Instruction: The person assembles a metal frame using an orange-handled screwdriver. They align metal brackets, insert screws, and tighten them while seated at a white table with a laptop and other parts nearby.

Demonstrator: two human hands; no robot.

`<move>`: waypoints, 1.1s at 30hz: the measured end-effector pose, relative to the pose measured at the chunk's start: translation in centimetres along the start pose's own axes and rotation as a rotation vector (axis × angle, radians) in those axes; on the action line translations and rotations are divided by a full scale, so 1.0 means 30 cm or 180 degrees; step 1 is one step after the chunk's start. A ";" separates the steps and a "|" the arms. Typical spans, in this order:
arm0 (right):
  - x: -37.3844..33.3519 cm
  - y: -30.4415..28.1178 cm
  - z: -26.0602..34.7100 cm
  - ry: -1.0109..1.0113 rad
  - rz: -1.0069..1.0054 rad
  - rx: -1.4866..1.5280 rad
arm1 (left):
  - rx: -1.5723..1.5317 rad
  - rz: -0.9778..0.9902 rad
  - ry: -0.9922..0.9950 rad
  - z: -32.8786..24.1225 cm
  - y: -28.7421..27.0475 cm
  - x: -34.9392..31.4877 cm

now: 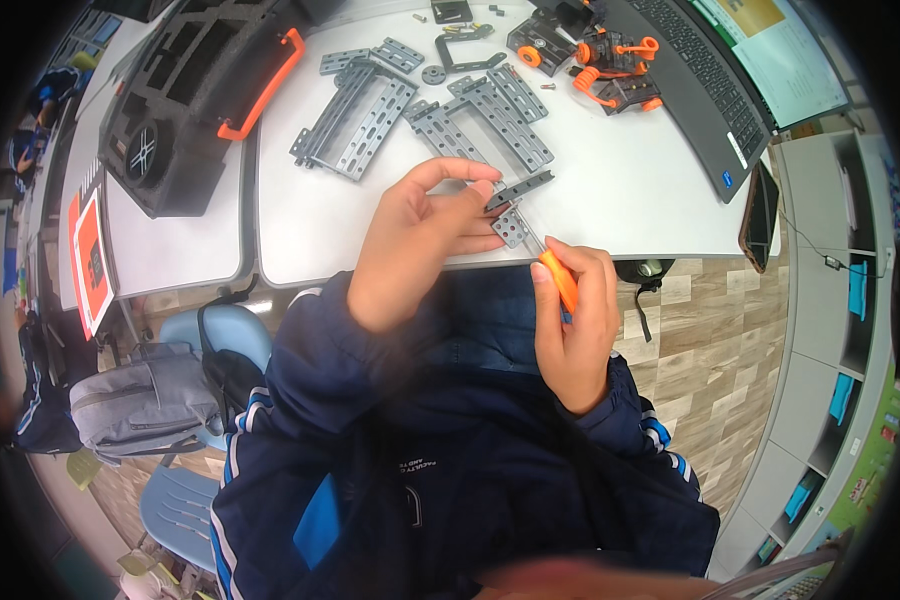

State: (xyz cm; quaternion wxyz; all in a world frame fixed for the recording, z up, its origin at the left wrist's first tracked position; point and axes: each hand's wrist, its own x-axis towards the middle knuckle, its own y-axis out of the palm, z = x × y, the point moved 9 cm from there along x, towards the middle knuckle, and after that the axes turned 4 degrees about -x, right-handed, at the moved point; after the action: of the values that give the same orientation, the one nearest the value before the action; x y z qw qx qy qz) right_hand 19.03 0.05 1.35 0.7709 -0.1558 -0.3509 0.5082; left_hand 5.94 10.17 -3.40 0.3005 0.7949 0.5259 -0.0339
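My left hand [415,235] pinches a small assembly over the table's front edge. It consists of a dark slotted bar [525,188] and a grey perforated metal bracket [510,229] set against it. My right hand [582,325] grips a screwdriver by its orange handle [561,281]. The screwdriver's shaft points up and left to the bracket; whether its tip sits in a screw is too small to tell. Just beyond the hands lie a grey perforated metal frame [535,148] and a second, box-like frame [378,118].
A black foam-lined case [185,185] with an orange handle stands at left. Black-and-orange geared modules [608,72], a laptop [685,115] and a phone [760,215] are at right. A U-shaped bracket [460,50] and loose screws lie behind. A grey backpack [150,400] rests on a blue chair.
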 end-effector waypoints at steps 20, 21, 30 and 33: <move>0.004 0.004 -0.001 -0.0052 0.0053 0.0120 | 0.0299 -0.0086 0.0421 -0.036 -0.007 0.008; 0.004 0.005 -0.003 -0.0039 0.0063 0.0129 | 0.0338 -0.0096 0.0400 -0.036 -0.008 0.010; 0.005 0.009 -0.033 0.0167 0.0156 0.0382 | 0.0240 0.0015 0.0356 -0.041 -0.008 0.017; -0.003 0.025 -0.072 0.0606 0.0335 0.0786 | 0.0208 0.0015 0.0280 -0.037 -0.008 0.015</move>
State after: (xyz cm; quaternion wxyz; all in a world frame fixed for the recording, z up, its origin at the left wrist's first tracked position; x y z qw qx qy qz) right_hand 20.02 0.55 -0.67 0.7863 -0.1255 -0.2025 0.5701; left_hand 5.64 11.17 -2.77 0.2511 0.8063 0.5354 -0.0153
